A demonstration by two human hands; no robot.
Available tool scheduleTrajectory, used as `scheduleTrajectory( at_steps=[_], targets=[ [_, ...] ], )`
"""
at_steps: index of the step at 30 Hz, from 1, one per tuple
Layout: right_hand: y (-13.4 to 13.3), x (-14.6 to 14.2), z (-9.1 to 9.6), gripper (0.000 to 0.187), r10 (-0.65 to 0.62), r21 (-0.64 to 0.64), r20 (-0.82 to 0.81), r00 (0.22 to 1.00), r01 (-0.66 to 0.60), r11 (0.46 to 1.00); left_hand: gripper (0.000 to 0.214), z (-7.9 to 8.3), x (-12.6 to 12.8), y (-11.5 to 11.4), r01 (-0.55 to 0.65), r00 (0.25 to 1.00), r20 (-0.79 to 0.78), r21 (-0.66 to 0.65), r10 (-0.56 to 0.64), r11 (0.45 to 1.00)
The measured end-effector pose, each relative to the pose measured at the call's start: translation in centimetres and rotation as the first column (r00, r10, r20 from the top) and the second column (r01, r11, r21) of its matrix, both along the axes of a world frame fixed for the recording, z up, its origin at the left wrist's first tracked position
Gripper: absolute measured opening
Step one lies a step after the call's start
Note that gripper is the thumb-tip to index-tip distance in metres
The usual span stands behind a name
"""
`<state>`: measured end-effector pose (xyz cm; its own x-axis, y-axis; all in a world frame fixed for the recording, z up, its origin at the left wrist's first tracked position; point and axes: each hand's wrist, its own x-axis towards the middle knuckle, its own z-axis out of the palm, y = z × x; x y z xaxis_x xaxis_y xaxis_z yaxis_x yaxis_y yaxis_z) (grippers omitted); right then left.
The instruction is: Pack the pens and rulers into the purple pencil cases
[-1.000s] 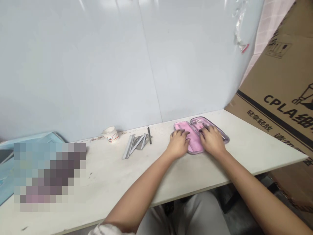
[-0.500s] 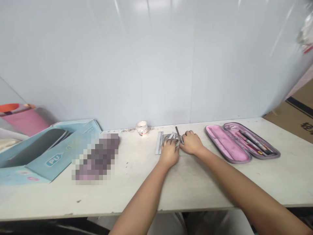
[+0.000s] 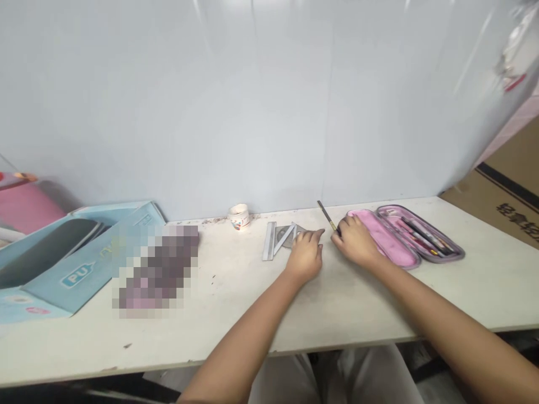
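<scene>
My right hand [image 3: 357, 240] is closed on a dark pencil [image 3: 325, 214] with yellowish markings, which points up and left toward the wall. This hand rests at the near left edge of the open pink pencil case [image 3: 400, 250]. My left hand [image 3: 305, 256] lies palm down with its fingers stretched out and apart. Its fingertips reach over the right side of a clear set of drawing tools. Beside it lie a straight ruler [image 3: 269, 241] and a triangular set square [image 3: 284, 240]; a rounded clear piece [image 3: 290, 238], perhaps a protractor, is partly hidden.
A patterned paper cup [image 3: 238, 217] stands near the wall with crumbs around it. To the left lie a pixelated purple-pink object [image 3: 158, 269] and a light blue box [image 3: 90, 269] holding something dark. Several pens [image 3: 425, 235] sit in the pencil case. A cardboard box [image 3: 505, 179] stands at right.
My right hand has moved right with the pencil, away from the ruler set to the pencil case. My left hand has shifted slightly right, uncovering more of the set square.
</scene>
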<state>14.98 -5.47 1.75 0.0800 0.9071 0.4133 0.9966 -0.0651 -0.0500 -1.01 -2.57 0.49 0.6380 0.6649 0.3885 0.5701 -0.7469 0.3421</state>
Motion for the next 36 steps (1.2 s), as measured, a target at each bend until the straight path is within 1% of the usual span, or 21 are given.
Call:
scheduleTrajectory(
  at_steps=[2, 4, 7, 11, 15, 17, 19, 21, 23, 25, 27, 30, 33, 34, 36],
  targets=[
    [-1.2, 1.2, 0.1, 0.031, 0.015, 0.042, 0.015, 1.0, -0.016, 0.999, 0.048, 0.4, 2.2, -0.5, 0.099, 0.995, -0.022, 0.026, -0.099, 0.995],
    [-2.3, 2.8, 0.1, 0.03, 0.008, 0.066, 0.032, 0.999, -0.01, 0.998, 0.052, 0.7, 4.7, -1.0, 0.172, 0.984, -0.04, 0.028, -0.171, 0.985],
    [-4.0, 6.0, -0.1, 0.028, -0.042, 0.08, 0.051, 0.998, 0.038, 0.996, 0.054, 0.9, 8.8, -1.7, 0.243, 0.969, -0.05, 0.03, -0.241, 0.97],
    [-6.6, 10.9, -0.5, 0.028, -0.135, 0.073, 0.085, 0.987, 0.129, 0.989, 0.053, 0.6, 14.1, -2.9, 0.342, 0.939, -0.057, 0.039, -0.34, 0.939],
    [-8.9, 14.8, -1.2, 0.028, -0.209, 0.019, 0.118, 0.971, 0.209, 0.978, 0.054, 0.0, 18.5, -4.3, 0.394, 0.915, -0.1, 0.017, -0.39, 0.919],
    [-9.6, 16.1, -1.6, 0.029, -0.246, -0.011, 0.128, 0.961, 0.249, 0.968, 0.052, -0.2, 19.8, -4.9, 0.39, 0.915, -0.119, 0.013, -0.386, 0.921],
    [-10.0, 16.8, -1.7, 0.031, -0.277, -0.021, 0.133, 0.952, 0.282, 0.959, 0.05, -0.2, 20.4, -5.1, 0.373, 0.922, -0.123, 0.018, -0.368, 0.928],
    [-10.2, 17.0, -1.7, 0.034, -0.292, -0.01, 0.13, 0.947, 0.296, 0.955, 0.049, 0.0, 20.1, -5.1, 0.354, 0.93, -0.116, 0.029, -0.349, 0.935],
    [-10.0, 16.8, -1.4, 0.035, -0.29, 0.005, 0.123, 0.949, 0.291, 0.957, 0.048, 0.3, 19.0, -4.6, 0.332, 0.94, -0.097, 0.045, -0.326, 0.942],
    [-9.4, 16.0, -0.9, 0.035, -0.267, 0.005, 0.118, 0.957, 0.268, 0.963, 0.045, 0.7, 17.2, -3.9, 0.286, 0.957, -0.069, 0.058, -0.282, 0.956],
    [-8.3, 14.6, -0.4, 0.034, -0.223, -0.006, 0.111, 0.969, 0.225, 0.974, 0.042, 1.0, 14.9, -3.0, 0.22, 0.975, -0.039, 0.063, -0.218, 0.973],
    [-6.1, 11.4, 0.1, 0.034, -0.122, -0.031, 0.102, 0.987, 0.126, 0.992, 0.04, 1.1, 10.4, -1.3, 0.106, 0.994, -0.003, 0.055, -0.106, 0.993],
    [-3.7, 7.1, 0.2, 0.033, 0.012, -0.066, 0.068, 0.998, -0.008, 0.998, 0.038, 0.9, 5.3, 0.5, -0.012, 1.0, 0.028, 0.023, 0.012, 1.0],
    [-2.9, 5.5, 0.2, 0.033, 0.059, -0.079, 0.043, 0.997, -0.056, 0.995, 0.037, 0.8, 3.6, 1.2, -0.051, 0.997, 0.05, 0.002, 0.051, 0.999],
    [-1.3, 2.2, 0.2, 0.032, 0.14, -0.115, -0.063, 0.988, -0.146, 0.983, 0.035, 0.7, 0.3, 2.4, -0.137, 0.98, 0.137, -0.079, 0.147, 0.987]
  ],
)
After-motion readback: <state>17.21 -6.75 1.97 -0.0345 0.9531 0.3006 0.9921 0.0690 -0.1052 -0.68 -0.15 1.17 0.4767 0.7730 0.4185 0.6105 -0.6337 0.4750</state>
